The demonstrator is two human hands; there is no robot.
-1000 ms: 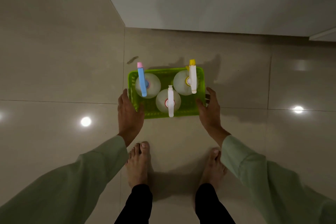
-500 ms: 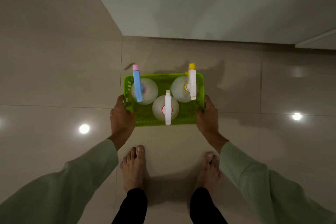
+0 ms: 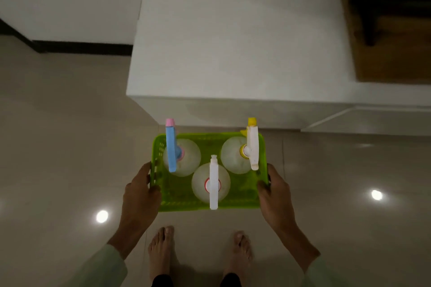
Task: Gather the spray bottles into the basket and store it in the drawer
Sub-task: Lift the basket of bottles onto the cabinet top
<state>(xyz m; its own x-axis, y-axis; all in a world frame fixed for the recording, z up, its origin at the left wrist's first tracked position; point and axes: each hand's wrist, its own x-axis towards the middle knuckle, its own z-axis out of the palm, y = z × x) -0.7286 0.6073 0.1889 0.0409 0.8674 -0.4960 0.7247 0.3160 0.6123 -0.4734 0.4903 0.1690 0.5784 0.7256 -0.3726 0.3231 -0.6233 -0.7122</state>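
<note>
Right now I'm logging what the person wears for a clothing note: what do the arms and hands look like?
Both arms wear loose, long pale green sleeves ending at the wrists. The left hand and right hand are bare: no gloves, and no rings, watch or markings visible in this dim light.

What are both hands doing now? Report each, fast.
Left hand: closed on the green basket, left side.
Right hand: closed on the basket's right side.

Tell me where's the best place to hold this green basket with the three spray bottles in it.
Probably the two short side walls of the green basket, one hand from each side, as the left hand and right hand do now. The three bottles are spread across it, so that should keep it level.
</note>
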